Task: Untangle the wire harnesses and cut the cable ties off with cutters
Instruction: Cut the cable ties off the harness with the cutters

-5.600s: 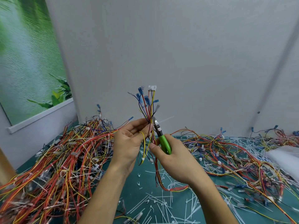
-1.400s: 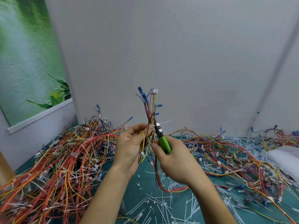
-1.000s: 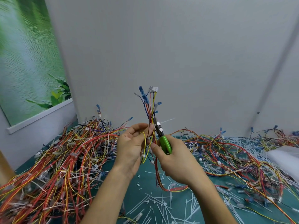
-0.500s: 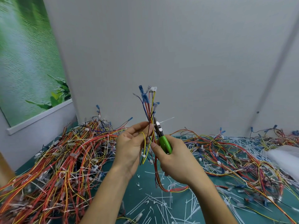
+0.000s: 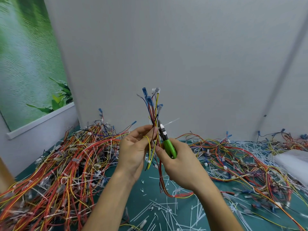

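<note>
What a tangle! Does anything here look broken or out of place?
Nothing looks damaged. The white strips scattered over the table are cut-off cable ties, expected for this job. The left hand holds a harness upright while the right hand sets green-handled cutters against it.

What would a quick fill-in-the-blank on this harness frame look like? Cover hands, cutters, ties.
1. The right hand grips cutters with a ____ handle.
2. The left hand holds the wire harness with its connectors pointing ____.
3. Loose cable ties littering the table are ____ in colour.
Missing words: green; up; white.
</note>
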A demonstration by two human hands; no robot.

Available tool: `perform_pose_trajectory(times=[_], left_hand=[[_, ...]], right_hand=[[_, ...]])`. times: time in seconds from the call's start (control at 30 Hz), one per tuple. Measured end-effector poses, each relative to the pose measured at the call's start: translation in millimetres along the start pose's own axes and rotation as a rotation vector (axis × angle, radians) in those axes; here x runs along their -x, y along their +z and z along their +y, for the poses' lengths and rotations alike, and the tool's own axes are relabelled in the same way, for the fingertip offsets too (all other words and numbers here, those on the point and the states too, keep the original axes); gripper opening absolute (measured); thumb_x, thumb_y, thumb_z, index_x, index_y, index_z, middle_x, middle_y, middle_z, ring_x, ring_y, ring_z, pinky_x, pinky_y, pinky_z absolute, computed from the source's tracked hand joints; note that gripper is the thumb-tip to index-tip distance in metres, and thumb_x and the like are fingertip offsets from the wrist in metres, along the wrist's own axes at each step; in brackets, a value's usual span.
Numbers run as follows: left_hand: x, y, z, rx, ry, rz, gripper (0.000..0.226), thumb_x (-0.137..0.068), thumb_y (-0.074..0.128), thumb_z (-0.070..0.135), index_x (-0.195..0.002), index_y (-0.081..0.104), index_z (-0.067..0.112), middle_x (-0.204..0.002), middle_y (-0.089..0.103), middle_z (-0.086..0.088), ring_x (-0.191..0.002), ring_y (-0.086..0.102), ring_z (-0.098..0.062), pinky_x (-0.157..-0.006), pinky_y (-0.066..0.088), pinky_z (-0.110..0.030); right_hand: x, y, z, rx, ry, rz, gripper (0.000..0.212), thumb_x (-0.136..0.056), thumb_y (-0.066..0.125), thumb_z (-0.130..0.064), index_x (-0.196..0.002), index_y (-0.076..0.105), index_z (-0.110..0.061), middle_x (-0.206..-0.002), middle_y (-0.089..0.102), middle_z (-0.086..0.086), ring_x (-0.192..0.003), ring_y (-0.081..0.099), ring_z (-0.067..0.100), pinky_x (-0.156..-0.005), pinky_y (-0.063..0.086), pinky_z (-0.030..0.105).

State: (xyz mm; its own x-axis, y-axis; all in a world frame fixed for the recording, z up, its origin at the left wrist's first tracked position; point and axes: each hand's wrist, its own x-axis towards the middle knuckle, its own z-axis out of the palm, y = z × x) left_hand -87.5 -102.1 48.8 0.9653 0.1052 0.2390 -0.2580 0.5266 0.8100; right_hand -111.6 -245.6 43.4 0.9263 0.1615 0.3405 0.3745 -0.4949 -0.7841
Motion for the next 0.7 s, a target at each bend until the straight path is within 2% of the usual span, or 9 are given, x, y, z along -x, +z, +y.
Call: perform_pose_trajectory(times=[0.1,0.23,0.33,0.43,0.57,0.7], left_hand=[[-0.1,-2.3,0.6,-0.016,0.007,0.005,0.016,-0.073,0.079,0.014,-0.088,0.082,0.016,-0.090,0.077,-0.008,-0.078,0.071,-0.013,-0.068,0.059,-0.023],[1.1,-0.9,0.1,-0.024,0.018,-0.006,0.017,-0.072,0.079,0.015,-0.089,0.081,0.015,-0.091,0.077,-0.008,-0.079,0.071,-0.013,-0.071,0.057,-0.023],[0.9,0.5,-0.3,-0.020,0.018,-0.012,0.018,-0.070,0.080,0.017,-0.088,0.081,0.016,-0.091,0.077,-0.008,-0.079,0.070,-0.013,-0.072,0.056,-0.023],[0.9,-0.2,-0.6,-0.030,0.022,-0.012,0.019,-0.070,0.080,0.018,-0.089,0.081,0.016,-0.091,0.077,-0.007,-0.080,0.070,-0.012,-0.072,0.057,-0.023],[1.9,-0.2,-1.3,-0.054,0.024,0.006,0.014,-0.074,0.077,0.015,-0.088,0.080,0.016,-0.089,0.077,-0.005,-0.074,0.070,-0.009,-0.064,0.055,-0.018],[1.9,-0.2,-1.8,-0.058,0.023,0.007,0.015,-0.074,0.076,0.015,-0.088,0.081,0.015,-0.088,0.078,-0.005,-0.074,0.071,-0.009,-0.063,0.055,-0.017]], right_hand=[[0.2,0.6,0.3,-0.005,0.000,-0.023,0.034,-0.098,0.060,-0.047,-0.081,0.051,-0.020,-0.066,0.050,-0.004,-0.069,0.059,0.033,-0.067,0.057,0.053],[-1.3,-1.1,1.1,0.006,-0.014,-0.012,0.036,-0.099,0.061,-0.043,-0.078,0.050,-0.017,-0.060,0.046,-0.005,-0.062,0.053,0.033,-0.062,0.055,0.054],[-2.3,-3.2,2.7,-0.015,-0.009,-0.009,0.038,-0.098,0.062,-0.043,-0.078,0.050,-0.014,-0.059,0.045,-0.003,-0.055,0.044,0.021,-0.059,0.055,0.054],[-2.3,-3.5,3.1,-0.015,0.002,-0.019,0.036,-0.097,0.062,-0.044,-0.078,0.050,-0.015,-0.060,0.046,-0.003,-0.056,0.045,0.019,-0.060,0.055,0.054],[-2.0,-3.1,2.3,0.021,0.009,-0.059,0.031,-0.097,0.061,-0.046,-0.084,0.053,-0.019,-0.068,0.053,-0.004,-0.067,0.060,0.029,-0.069,0.057,0.053],[-1.6,-5.3,2.6,0.021,0.011,-0.045,0.031,-0.099,0.060,-0.043,-0.084,0.055,-0.016,-0.067,0.052,0.004,-0.068,0.056,0.036,-0.064,0.056,0.055]])
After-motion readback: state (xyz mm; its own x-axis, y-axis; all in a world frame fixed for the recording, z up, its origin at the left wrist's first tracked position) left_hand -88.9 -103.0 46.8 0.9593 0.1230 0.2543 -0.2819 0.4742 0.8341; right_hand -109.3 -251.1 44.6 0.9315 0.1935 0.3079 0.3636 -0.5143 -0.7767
